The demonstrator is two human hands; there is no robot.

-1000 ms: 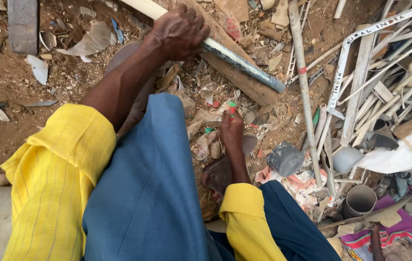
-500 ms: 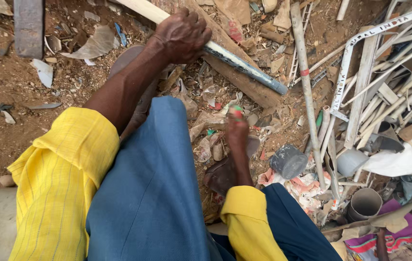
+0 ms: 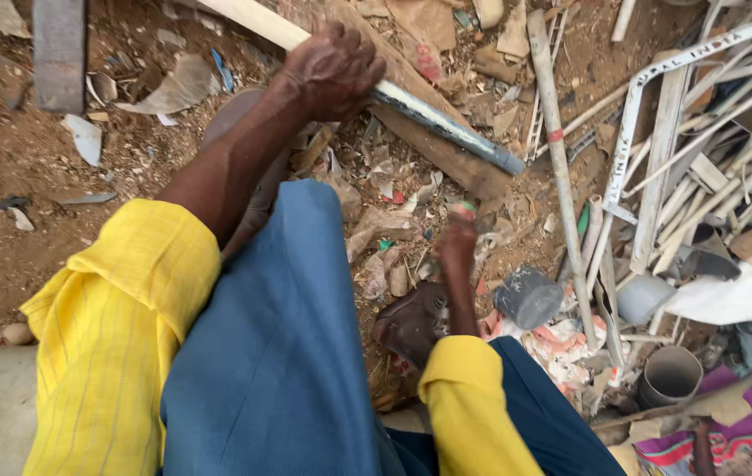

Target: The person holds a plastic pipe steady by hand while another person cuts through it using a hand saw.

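Observation:
My left hand [image 3: 332,70] is closed around a long pale pipe [image 3: 446,128] with a dark lower end. The pipe slants across a brown wooden plank [image 3: 460,167] on the ground. My right hand [image 3: 457,245] is lower down, just above the littered dirt. Its fingers are closed on a small thing with a red and green tip [image 3: 465,210]; I cannot tell what it is. Yellow sleeves cover both forearms, and my blue trouser leg [image 3: 279,353] fills the middle of the view. A brown shoe [image 3: 411,322] shows beside my right wrist.
A heap of thin metal strips and rods [image 3: 684,159] lies at the right, with a long grey pipe [image 3: 557,150] beside it. A dark cylinder [image 3: 528,298] and an open round tin [image 3: 669,375] lie near my right leg. Dirt with paper scraps spreads left.
The view has shifted slightly, so everything sits a little further right. Both hands keep their grips, and the pipe has not visibly moved.

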